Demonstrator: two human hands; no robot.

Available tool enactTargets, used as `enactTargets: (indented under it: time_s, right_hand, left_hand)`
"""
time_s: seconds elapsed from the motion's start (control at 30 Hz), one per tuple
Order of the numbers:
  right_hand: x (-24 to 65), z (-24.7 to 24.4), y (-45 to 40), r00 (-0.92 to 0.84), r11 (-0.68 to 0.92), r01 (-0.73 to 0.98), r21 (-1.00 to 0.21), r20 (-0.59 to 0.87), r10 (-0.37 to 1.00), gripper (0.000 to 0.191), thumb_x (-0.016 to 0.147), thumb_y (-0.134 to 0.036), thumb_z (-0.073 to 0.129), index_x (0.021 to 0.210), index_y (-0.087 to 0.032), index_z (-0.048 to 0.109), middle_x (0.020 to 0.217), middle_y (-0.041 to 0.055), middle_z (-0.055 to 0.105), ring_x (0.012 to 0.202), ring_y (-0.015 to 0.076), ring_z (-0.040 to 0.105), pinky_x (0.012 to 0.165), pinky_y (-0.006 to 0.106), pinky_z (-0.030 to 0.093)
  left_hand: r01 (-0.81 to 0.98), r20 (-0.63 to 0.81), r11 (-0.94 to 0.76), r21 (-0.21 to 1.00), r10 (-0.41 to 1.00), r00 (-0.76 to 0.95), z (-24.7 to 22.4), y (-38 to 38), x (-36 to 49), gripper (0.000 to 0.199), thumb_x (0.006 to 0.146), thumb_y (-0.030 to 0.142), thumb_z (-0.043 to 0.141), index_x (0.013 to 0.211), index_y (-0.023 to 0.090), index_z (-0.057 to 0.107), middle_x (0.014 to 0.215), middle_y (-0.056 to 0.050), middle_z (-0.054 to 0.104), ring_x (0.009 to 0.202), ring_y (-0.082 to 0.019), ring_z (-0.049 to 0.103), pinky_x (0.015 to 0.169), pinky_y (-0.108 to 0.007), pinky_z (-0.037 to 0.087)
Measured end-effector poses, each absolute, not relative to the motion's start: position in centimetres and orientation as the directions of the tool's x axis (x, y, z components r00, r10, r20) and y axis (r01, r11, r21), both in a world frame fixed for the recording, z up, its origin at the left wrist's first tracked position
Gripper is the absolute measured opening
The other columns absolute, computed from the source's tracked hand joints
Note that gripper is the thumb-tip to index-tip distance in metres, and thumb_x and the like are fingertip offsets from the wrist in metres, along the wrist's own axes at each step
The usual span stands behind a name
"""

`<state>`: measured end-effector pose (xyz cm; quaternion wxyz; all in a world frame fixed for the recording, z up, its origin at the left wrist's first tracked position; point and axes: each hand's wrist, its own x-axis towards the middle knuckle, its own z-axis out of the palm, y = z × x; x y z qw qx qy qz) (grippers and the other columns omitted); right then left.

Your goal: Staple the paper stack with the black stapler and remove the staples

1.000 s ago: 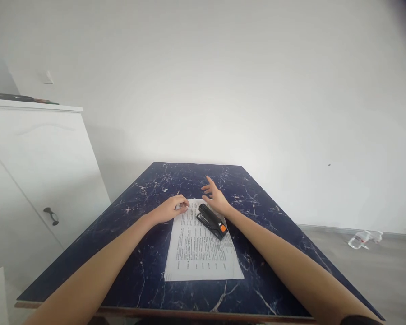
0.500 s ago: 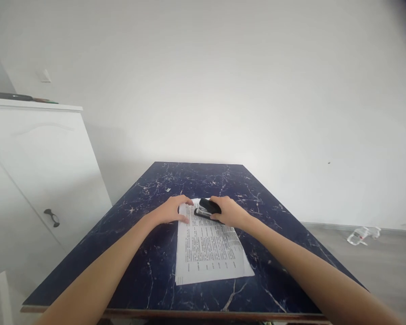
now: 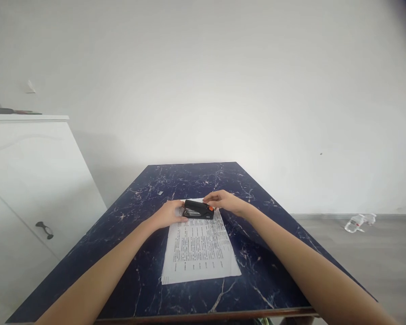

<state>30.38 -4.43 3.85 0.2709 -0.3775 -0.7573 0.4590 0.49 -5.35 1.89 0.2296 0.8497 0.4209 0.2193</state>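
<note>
A black stapler (image 3: 198, 210) with an orange patch at its right end lies over the upper part of some printed paper sheets (image 3: 199, 253). My left hand (image 3: 169, 214) has its thumb and fingers around the stapler's left end, at the sheets' upper left edge. At the right end, beside the orange patch, is my right hand (image 3: 227, 201); its fingers are stretched out and loose, the tips touching or just behind the stapler. The sheets rest on the dark blue marbled table (image 3: 257, 253).
A small pale scrap (image 3: 160, 192) lies on the table beyond my left hand. To the left stands a white cabinet (image 3: 37, 171) with a dark handle (image 3: 44, 230). Clear plastic items (image 3: 358, 223) lie on the floor at right. A white wall (image 3: 203, 90) rises behind.
The stapler has turned, showing its orange end, and sits closer to my left hand, which now closes around its left end. My right hand has loosened from its grip on the stapler.
</note>
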Motion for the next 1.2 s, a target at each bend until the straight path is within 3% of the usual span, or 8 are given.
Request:
enactTargets:
  time_s: [0.27,0.43,0.53,0.67,0.77,0.87,1.03,1.2]
  right_hand:
    - [31.1,2.3,-4.0,-0.518,-0.017,0.104,-0.994,-0.069,0.853,0.029,0.069,-0.015,0.078,0.097,-0.017,0.079,0.105,0.0102,0.077,0.094,0.0234,0.069,0.08,0.035,0.057]
    - [30.2,2.3,-3.9,-0.473,-0.078,0.065,-0.995,-0.1,0.876,0.034,0.064,-0.01,0.074,0.097,-0.016,0.077,0.101,0.0109,0.077,0.089,0.0224,0.069,0.078,0.033,0.055]
    - [29.9,2.6,-4.3,-0.456,-0.011,0.128,-0.992,-0.069,0.887,0.033,0.067,-0.011,0.071,0.099,-0.015,0.076,0.102,0.0106,0.076,0.09,0.0225,0.069,0.08,0.033,0.054]
    - [28.9,2.6,-5.4,-0.418,0.235,0.26,-0.936,0.111,0.902,0.026,0.084,-0.025,0.066,0.107,-0.017,0.075,0.112,0.0089,0.074,0.101,0.023,0.067,0.088,0.035,0.052]
    - [28.1,2.2,-6.0,-0.494,0.411,0.335,-0.848,0.214,0.843,0.034,0.09,-0.041,0.067,0.116,-0.02,0.073,0.115,0.008,0.073,0.101,0.0237,0.067,0.087,0.035,0.051]
    - [27.5,1.5,-6.3,-0.545,0.509,0.452,-0.732,0.225,0.808,0.033,0.085,-0.044,0.074,0.109,-0.021,0.072,0.101,0.0063,0.073,0.085,0.0223,0.067,0.074,0.033,0.049]
    - [27.4,0.8,-6.3,-0.534,0.544,0.515,-0.663,0.248,0.808,0.024,0.084,-0.039,0.074,0.099,-0.02,0.069,0.089,0.0036,0.07,0.076,0.0204,0.064,0.065,0.029,0.044]
    - [27.4,1.0,-6.4,-0.521,0.539,0.523,-0.66,0.252,0.815,0.025,0.084,-0.038,0.074,0.099,-0.02,0.068,0.088,0.0031,0.07,0.077,0.02,0.063,0.065,0.029,0.043]
  left_hand:
    - [0.621,0.226,-0.518,0.588,0.842,0.489,0.8,-5.7,0.2,0.054,0.076,0.044,0.08,0.123,0.025,0.063,0.124,-0.01,0.072,0.117,-0.034,0.066,0.098,-0.045,0.049]
    - [0.623,0.197,-0.49,0.61,0.855,0.48,0.8,-5.8,0.3,0.058,0.075,0.046,0.081,0.125,0.025,0.057,0.122,-0.011,0.072,0.117,-0.034,0.066,0.098,-0.047,0.049]
    - [0.609,0.203,-0.498,0.618,0.849,0.488,0.8,-5.9,0.5,0.057,0.076,0.048,0.081,0.123,0.024,0.058,0.122,-0.012,0.071,0.118,-0.035,0.065,0.099,-0.049,0.049]
    - [0.588,0.22,-0.521,0.619,0.834,0.507,1.0,-5.3,-0.3,0.062,0.074,0.053,0.082,0.125,0.026,0.06,0.125,-0.012,0.07,0.118,-0.034,0.065,0.1,-0.048,0.049]
    - [0.612,0.384,-0.52,0.596,0.854,0.352,1.0,-3.5,-2.9,0.043,0.093,0.058,0.058,0.118,0.024,0.064,0.122,-0.011,0.071,0.114,-0.029,0.066,0.101,-0.045,0.05]
    - [0.781,0.509,-0.443,0.44,0.84,0.19,0.3,-1.3,-6.5,0.047,0.102,0.055,0.039,0.115,0.021,0.069,0.129,-0.014,0.067,0.126,-0.031,0.058,0.113,-0.049,0.04]
    - [0.921,0.254,-0.244,0.305,0.952,0.168,-1.7,0.7,-9.4,0.053,0.1,0.056,0.041,0.142,0.028,0.057,0.16,-0.015,0.043,0.149,-0.039,0.035,0.116,-0.068,0.024]
    - [0.921,0.232,-0.281,0.27,0.947,0.221,-1.8,0.6,-9.0,0.048,0.101,0.053,0.041,0.137,0.027,0.06,0.155,-0.015,0.05,0.144,-0.038,0.043,0.115,-0.067,0.027]
